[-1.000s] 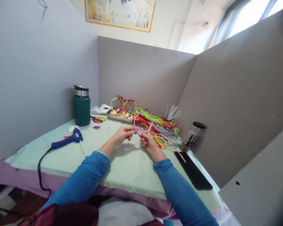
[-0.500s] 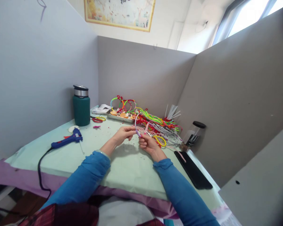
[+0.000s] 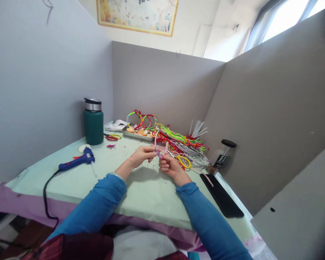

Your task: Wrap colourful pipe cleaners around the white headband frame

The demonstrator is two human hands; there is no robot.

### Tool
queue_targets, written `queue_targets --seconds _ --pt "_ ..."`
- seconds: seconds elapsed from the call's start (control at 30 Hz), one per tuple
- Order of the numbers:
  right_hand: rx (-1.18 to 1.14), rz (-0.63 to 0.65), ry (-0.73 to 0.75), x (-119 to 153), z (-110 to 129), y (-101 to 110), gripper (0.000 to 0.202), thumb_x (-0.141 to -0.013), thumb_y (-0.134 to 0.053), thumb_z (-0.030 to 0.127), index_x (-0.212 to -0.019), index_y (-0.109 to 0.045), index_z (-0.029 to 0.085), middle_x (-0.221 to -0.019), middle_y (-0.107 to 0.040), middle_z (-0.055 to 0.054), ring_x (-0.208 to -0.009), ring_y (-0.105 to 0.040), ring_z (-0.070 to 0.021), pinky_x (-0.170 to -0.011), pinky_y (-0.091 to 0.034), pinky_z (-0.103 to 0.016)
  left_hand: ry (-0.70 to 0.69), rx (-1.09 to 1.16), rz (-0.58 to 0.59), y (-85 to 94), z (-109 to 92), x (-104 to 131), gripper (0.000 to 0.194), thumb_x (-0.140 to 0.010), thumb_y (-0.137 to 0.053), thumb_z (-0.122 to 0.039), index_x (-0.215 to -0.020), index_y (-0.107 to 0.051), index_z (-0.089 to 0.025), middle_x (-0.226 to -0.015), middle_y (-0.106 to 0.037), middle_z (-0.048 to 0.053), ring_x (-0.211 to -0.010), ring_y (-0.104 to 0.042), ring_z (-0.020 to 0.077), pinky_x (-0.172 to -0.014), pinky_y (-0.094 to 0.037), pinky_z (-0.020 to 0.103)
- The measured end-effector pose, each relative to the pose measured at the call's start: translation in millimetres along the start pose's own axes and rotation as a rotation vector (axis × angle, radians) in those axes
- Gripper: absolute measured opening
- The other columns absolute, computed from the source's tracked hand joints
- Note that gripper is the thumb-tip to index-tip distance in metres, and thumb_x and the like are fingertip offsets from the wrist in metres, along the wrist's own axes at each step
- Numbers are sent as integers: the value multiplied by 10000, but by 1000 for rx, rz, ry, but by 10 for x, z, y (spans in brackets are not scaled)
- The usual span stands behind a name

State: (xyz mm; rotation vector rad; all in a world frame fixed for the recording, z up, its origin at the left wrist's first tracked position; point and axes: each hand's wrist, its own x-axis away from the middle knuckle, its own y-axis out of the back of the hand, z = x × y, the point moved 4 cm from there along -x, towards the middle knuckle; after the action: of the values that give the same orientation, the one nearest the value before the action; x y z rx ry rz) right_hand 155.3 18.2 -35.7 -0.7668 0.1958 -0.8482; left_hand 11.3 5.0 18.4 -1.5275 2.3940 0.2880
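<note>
Our left hand [image 3: 142, 156] and right hand [image 3: 171, 167] pinch the hoop [image 3: 156, 141], fingers curled. We should wind evenly.

So there's a teal bottle [image 3: 93, 124] at center left, a gold-framed picture [image 3: 138, 16] up top, plus a clear jar with a black lid [image 3: 222, 155] and a flat black slab [image 3: 222, 196] over at lower right.

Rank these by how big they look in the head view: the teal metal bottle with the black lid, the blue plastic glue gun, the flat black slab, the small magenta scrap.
1. Teal bottle and black slab: too alike to rank
2. Blue glue gun
3. Magenta scrap
</note>
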Motion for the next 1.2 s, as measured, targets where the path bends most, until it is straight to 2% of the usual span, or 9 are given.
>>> queue_targets --seconds 0.2,0.4,0.73,0.9,1.03,1.13,1.2 --pt "-22 0 1 2 -9 2 152 -860 -559 213 -746 -476 157 -485 -349 93 -345 -271 -19 -335 -196 -116 -48 -72 1 23 7 -8 237 -725 -679 -345 -736 -687 -108 -483 -477 -39 -495 -397 70 -500 -322 211" --pt "-1 -14 4 8 -13 -7 163 -854 -579 223 -743 -477 161 -478 -343 96 -343 -269 -21 -338 -202 -121 -40 -76 -35 7 -36 -4 271 -703 -688 -377 -636 -630 -121 -467 -480 -39 -484 -395 70 -507 -313 219" --pt "114 -113 131 -27 15 -15 226 -772 -675 275 -684 -497 166 -462 -393 85 -340 -258 -21 -344 -218 -149 3 -19 -104 44 -19 -12 310 -650 -734 -418 -677 -663 -117 -453 -484 -37 -449 -386 65 -476 -290 221" --pt "182 -173 256 -31 56 -17 277 -689 -739 330 -684 -521 160 -462 -418 84 -341 -276 -20 -339 -211 -156 48 9 -167 97 68 -47 355 -635 -752 -438 -748 -690 -107 -454 -488 -38 -430 -386 59 -455 -280 216" --pt "293 -278 407 -22 102 10 337 -629 -773 398 -656 -550 147 -460 -434 79 -345 -301 -22 -339 -209 -168 110 74 -171 114 126 -66 410 -652 -738 -478 -819 -697 -105 -456 -483 -39 -425 -400 59 -441 -287 207" --pt "374 -335 502 -19 118 19 357 -630 -766 438 -646 -562 145 -467 -437 77 -347 -309 -26 -348 -211 -182 149 130 -171 130 164 -78 460 -644 -745 -485 -899 -695 -105 -479 -487 -42 -439 -420 61 -447 -318 202" --pt "435 -359 559 -16 122 12 363 -647 -746 466 -640 -568 149 -466 -432 76 -350 -306 -32 -356 -207 -194 171 148 -194 157 201 -88 452 -629 -758 -475 -881 -690 -106 -481 -486 -44 -441 -421 59 -446 -329 200"
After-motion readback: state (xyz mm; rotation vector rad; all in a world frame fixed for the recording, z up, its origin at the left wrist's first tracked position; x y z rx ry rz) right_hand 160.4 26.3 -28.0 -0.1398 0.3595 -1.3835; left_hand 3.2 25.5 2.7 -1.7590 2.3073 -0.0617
